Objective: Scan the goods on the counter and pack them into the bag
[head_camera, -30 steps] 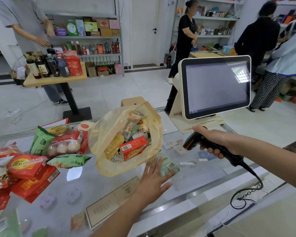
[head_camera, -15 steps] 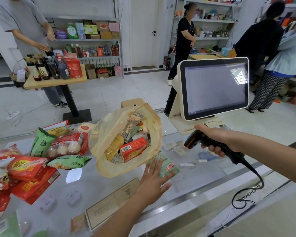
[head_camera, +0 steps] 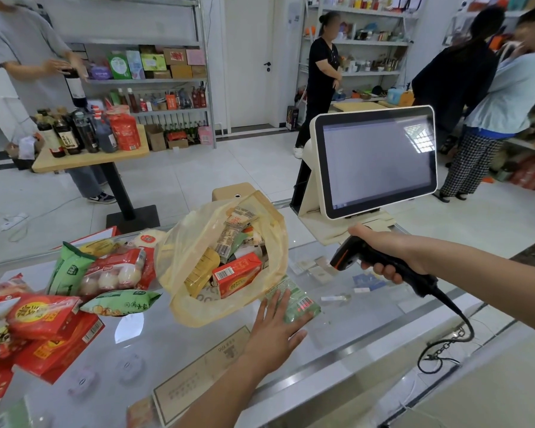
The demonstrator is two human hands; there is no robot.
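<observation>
A yellow plastic bag lies open on the glass counter, holding an orange carton and several other packets. Just right of its mouth lies a green packet with its barcode facing up. My left hand rests flat on that packet with fingers straight. My right hand grips a black barcode scanner, whose nose points down-left toward the packet from a short distance away.
Red boxes, green snack bags and a pack of white balls crowd the counter's left side. A till screen stands behind the scanner. The scanner's cable loops at the counter's right edge. People stand by the shelves beyond.
The scanner has stayed aimed at the green packet, shifting only slightly. My left hand remains flat on the packet. A red scan light showed on the barcode half a second ago.
</observation>
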